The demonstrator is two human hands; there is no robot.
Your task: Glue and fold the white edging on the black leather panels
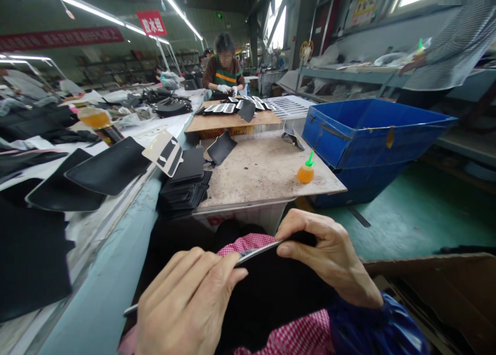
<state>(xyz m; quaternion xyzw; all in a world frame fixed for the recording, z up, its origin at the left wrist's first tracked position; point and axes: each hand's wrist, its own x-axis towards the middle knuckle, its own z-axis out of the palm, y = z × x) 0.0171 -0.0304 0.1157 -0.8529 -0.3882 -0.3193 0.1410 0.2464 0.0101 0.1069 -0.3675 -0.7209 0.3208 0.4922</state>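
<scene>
Black panel [259, 251], one, pale along its edge: I have it low in front, its near-edge-on strip bridging both hands, one end poking out beyond the left hand, the other ending in the right.

Going left to right from my camera feed, one large black sheet [31, 262] lies farthest left of the left hand, with two curved black panels [110, 166] ahead of it and one amber bottle [94, 118] beyond those. My left hand [186, 298] is closed over the panel, fingers together across it, thumb on the near side.

Ahead of that hand sit one cream card with black strips [156, 151] and one stack of black panels [184, 195], too tightly piled to count. Well beyond both hands, one co-worker [225, 68] bends over pieces with two white-gloved hands.

Ahead of and between my hands, one loose black panel [221, 148] lies on the board [256, 184]. My right hand [320, 251] pinches the panel's right end between thumb and fingers. One green-tipped glue bottle [305, 174] stands ahead of it; a blue bin [339, 143] is farther out, ahead-right, and one cardboard box [437, 275] is near on its right.
</scene>
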